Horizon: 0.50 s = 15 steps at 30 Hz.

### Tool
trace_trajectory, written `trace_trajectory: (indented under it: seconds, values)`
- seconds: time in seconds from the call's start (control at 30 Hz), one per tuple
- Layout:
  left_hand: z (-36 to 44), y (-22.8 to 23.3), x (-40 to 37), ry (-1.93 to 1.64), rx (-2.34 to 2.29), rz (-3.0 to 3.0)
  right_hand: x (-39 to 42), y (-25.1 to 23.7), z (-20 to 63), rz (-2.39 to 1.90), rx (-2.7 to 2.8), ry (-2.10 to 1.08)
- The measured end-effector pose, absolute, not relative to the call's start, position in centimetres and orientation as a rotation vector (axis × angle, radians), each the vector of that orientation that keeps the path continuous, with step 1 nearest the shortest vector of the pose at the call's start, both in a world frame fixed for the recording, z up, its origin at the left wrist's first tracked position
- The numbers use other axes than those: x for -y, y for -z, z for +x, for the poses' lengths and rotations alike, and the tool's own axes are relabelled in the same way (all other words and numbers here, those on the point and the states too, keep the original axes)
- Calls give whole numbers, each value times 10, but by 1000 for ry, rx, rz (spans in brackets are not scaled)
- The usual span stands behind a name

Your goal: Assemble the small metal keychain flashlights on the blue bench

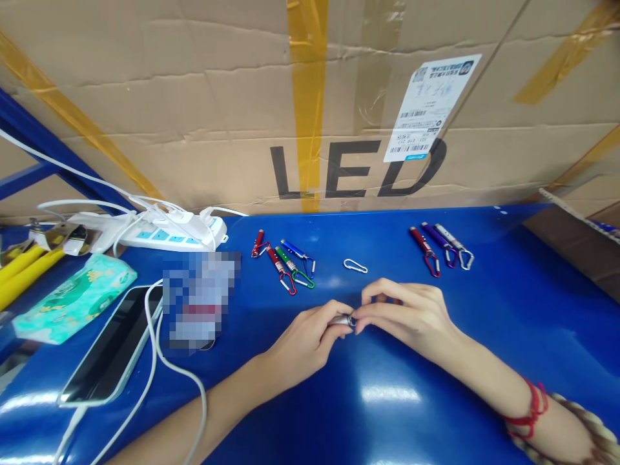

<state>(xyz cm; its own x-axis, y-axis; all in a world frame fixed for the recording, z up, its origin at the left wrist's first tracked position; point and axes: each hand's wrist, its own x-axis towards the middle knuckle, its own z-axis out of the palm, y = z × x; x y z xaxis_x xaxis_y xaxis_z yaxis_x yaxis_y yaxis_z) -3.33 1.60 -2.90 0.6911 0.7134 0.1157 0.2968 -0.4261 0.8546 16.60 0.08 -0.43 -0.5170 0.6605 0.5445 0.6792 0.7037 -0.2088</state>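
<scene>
Left hand and right hand pinch a small, seemingly silver keychain flashlight.

Large black letters "LED" printed across the cardboard box behind the surface. White shipping label stuck above the "D", with barcodes and print too small to read.
</scene>
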Motion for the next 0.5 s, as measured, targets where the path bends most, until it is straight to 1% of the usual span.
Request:
trace_trajectory:
  seconds: [0.17,0.27,0.5]
  values:
    - [-34,29,-15,-601,-733,2000,0,10,165,-1047,2268,-149]
    - [-34,30,-15,-615,-744,2006,1,16,162,-1154,2193,-293]
    - [-33,33,-15,-677,-799,2004,-5,20,153,-1400,1940,-792]
